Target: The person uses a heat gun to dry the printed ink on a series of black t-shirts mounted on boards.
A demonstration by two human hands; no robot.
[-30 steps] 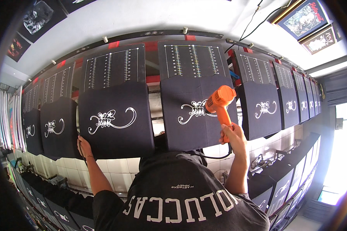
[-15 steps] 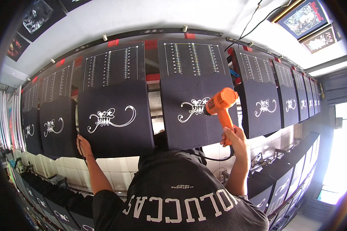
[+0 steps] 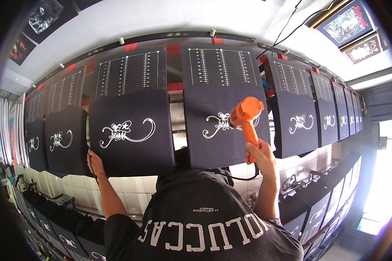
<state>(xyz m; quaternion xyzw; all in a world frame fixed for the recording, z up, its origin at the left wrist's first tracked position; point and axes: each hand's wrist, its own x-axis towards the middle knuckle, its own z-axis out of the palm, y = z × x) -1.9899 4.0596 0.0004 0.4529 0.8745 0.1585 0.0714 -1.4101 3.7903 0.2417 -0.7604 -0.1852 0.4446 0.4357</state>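
My right hand (image 3: 262, 157) is wrapped round the handle of an orange heat gun (image 3: 247, 114). The gun's nozzle points left, over the white line print on a black fabric piece (image 3: 224, 152), and its body covers part of that print. A black cable (image 3: 244, 179) hangs in a loop from the handle. Further left, my left hand (image 3: 95, 164) is closed at the lower left corner of another printed black fabric piece (image 3: 130, 161). A thin dark cord seems to run through its fingers, partly hidden by them.
More boards (image 3: 294, 126) with printed black fabric stretch to both sides, their upper parts marked with white scales. A dark rail (image 3: 170, 36) runs behind. Another row of boards (image 3: 69, 230) lies lower down. Framed pictures (image 3: 344, 24) hang upper right; panels (image 3: 12, 130) stand far left.
The heat gun has shifted slightly left over the print, and its head has turned a little. My left hand stays at the fabric's corner. The whole view has moved slightly.
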